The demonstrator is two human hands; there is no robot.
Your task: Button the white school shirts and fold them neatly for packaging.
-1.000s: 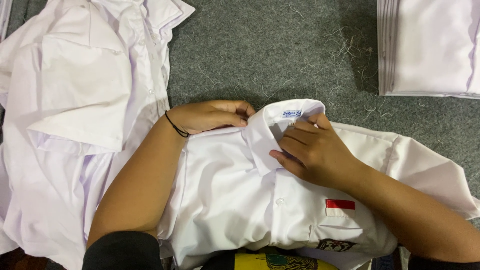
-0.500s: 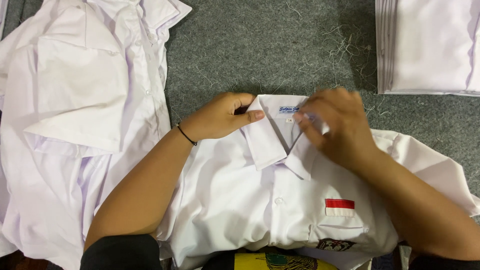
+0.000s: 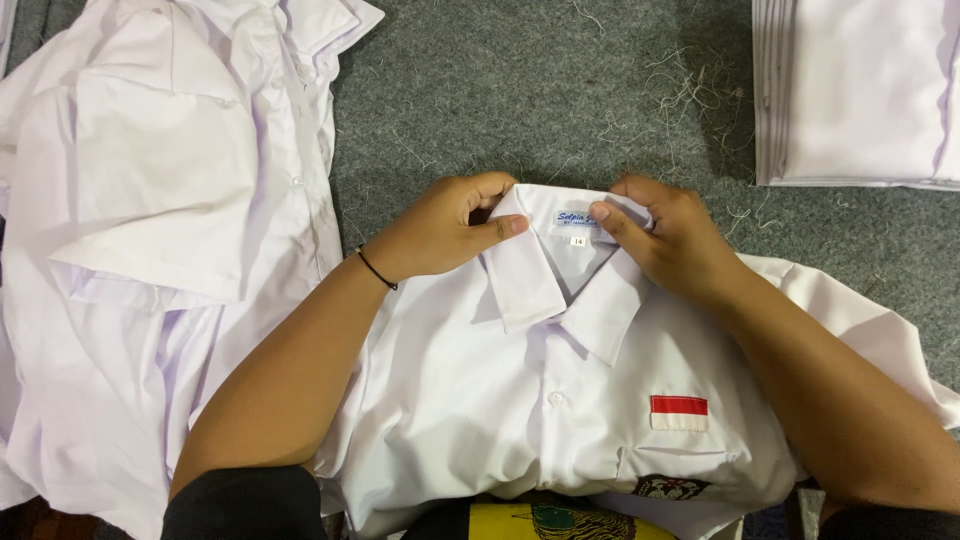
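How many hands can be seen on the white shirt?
2: the left hand pinches the collar's left side, and the right hand pinches its right side. No other hands show.

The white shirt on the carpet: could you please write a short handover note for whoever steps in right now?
Left hand: pinching the left end of the collar.
Right hand: pinching the collar's right end.
White shirt: lies front up on the grey carpet, buttoned, collar turned down, sleeves spread out.
Done: folded stack at upper right.
Left: this shirt is not folded yet; a loose pile of shirts lies at the left.
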